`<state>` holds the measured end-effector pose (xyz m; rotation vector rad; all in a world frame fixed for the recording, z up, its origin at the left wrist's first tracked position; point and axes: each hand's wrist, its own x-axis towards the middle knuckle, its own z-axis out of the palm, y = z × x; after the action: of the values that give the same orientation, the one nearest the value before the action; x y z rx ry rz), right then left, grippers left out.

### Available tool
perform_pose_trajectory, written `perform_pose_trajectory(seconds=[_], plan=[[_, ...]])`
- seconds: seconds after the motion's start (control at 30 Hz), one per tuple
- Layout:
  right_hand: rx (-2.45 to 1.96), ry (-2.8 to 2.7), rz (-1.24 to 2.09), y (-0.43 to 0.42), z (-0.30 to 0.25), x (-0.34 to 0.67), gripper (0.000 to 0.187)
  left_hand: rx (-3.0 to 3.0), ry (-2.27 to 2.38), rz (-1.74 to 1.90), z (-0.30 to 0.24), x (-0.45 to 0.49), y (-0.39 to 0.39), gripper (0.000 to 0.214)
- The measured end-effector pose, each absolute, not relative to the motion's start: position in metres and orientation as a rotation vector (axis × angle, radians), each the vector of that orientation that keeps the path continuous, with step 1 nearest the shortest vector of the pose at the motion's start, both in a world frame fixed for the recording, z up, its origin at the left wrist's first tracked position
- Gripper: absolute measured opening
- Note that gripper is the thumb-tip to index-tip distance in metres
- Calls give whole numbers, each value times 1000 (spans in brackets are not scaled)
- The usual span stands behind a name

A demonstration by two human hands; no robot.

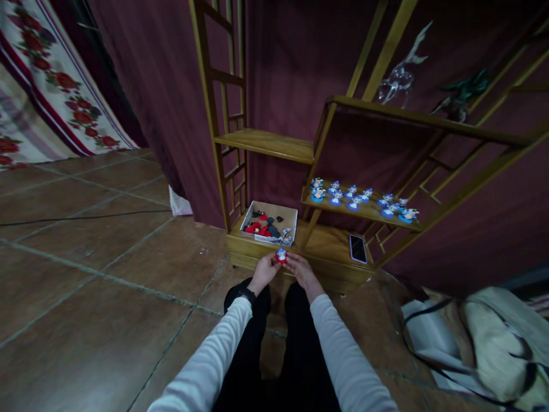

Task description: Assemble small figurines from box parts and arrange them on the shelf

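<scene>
Between my two hands is a small figurine with a blue-and-white top and a red base. The fingertips of my left hand are closed on its left side. Those of my right hand pinch it from the right. Just beyond my hands, a shallow cardboard box sits on the low wooden shelf, holding red, dark and pale small pieces. On the raised shelf to the right stand several similar blue-and-white figurines, mostly on blue or purple bases.
A phone lies on the lower shelf at right. The wooden shelf unit rises ahead, with a clear glass deer and a dark green ornament higher up. Bags rest on the floor at right. A cable crosses the tiles at left.
</scene>
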<state>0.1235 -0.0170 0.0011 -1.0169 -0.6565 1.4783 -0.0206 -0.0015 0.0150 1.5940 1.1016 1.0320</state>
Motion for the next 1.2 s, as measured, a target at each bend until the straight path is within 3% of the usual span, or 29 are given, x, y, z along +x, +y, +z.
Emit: perform_pose_trajectory(seconds=[0.47, 0.93, 1.2], plan=[[-967, -654, 1483, -17, 4, 122, 36, 1261, 935, 989, 7, -20, 11, 16], [-965, -626, 1469, -19, 11, 116, 36, 926, 948, 1070, 16, -19, 2, 37], [-976, -625, 1479, -19, 9, 117, 37, 877, 938, 1091, 15, -20, 4, 38]])
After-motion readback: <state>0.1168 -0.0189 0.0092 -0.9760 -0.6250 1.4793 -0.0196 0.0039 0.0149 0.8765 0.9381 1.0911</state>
